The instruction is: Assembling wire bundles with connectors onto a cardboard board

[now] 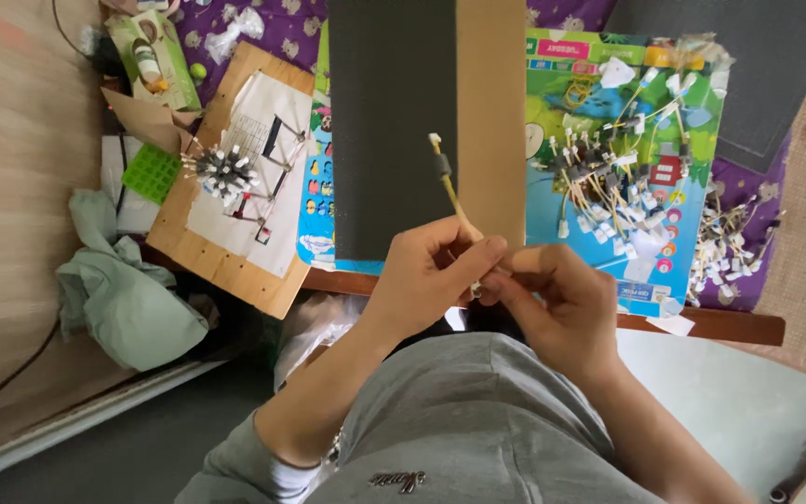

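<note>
Two hands meet over the near edge of the counter (729, 325). The left hand (426, 271) pinches one thin yellow wire (451, 191) between thumb and forefinger, its grip pressed together on the lower end of the wire. The right hand (557, 294) touches the left at the fingertips, its grip also pinched on the wire's bottom end, where a small white piece (476, 291) shows between the fingers. The wire rises tilted up and to the left from the hands, carrying one dark sleeve (442, 166) near the top and one pale tip (435, 140) above it.

Behind the hands lies one dark grey mat (392, 121) on one brown cardboard sheet (492, 103). To the right, one colourful printed board (692, 177) bears a loose heap of wired pieces (608, 173), too many and too tangled to count. A second, smaller heap (729, 252) lies just beyond the board's right edge on purple cloth (748, 187).

To the left, one wooden board (221, 252) carries one white paper sheet (258, 168) and one spiky round bundle of wires (221, 173). Near it are one green grid tray (151, 173), one green carton (156, 56) and one crumpled pale green cloth (118, 289).
</note>
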